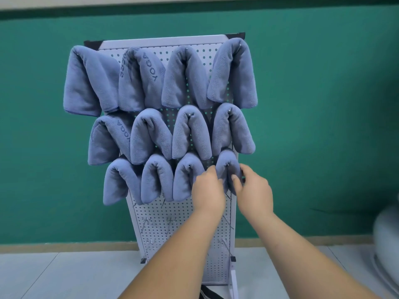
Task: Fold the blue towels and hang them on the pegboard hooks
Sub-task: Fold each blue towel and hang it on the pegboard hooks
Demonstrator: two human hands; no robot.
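A white pegboard [172,219] stands upright against a green wall. Several folded blue towels hang over its hooks in three rows. The rightmost towel of the bottom row [228,162] is draped over its hook, and both my hands are on it. My left hand [207,188] grips its left flap, fingers curled into the cloth. My right hand [253,188] pinches its right flap, with the thumb in front. The lower part of this towel is hidden behind my hands. Bare metal hooks [170,221] stick out of the board below the towels.
The board rests on a white foot [233,279] on a pale tiled floor [54,275]. A blurred white object [386,238] sits at the right edge. A dark strap [208,293] lies at the board's base.
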